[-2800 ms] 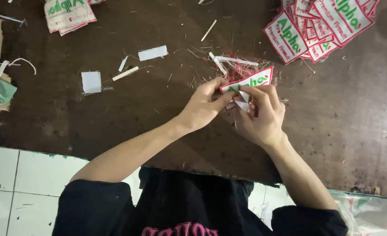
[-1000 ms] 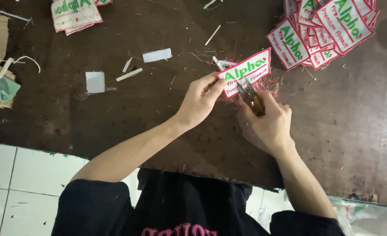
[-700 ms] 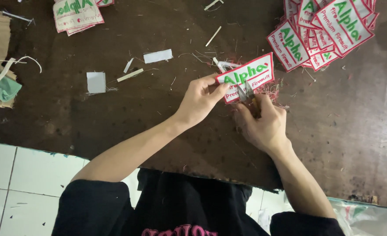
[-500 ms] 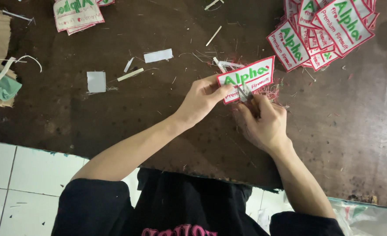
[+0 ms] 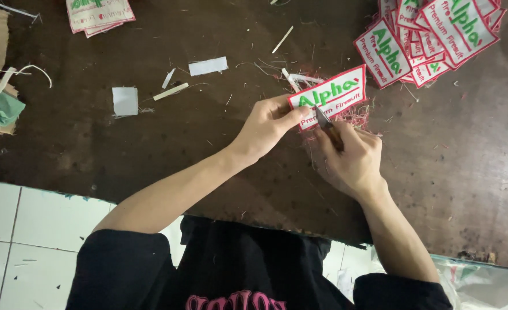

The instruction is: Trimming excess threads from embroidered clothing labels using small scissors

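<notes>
Left hand [image 5: 268, 123] pinches patch [image 5: 329, 96]; right hand [image 5: 351, 158] seemingly grips blade [image 5: 323, 119].

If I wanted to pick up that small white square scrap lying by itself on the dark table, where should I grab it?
The white square scrap lies flat on the dark table, so probably pinch one free edge, coming from above and sliding a fingertip under. Its lower side has bare table; a pale strip lies close on the right.
</notes>
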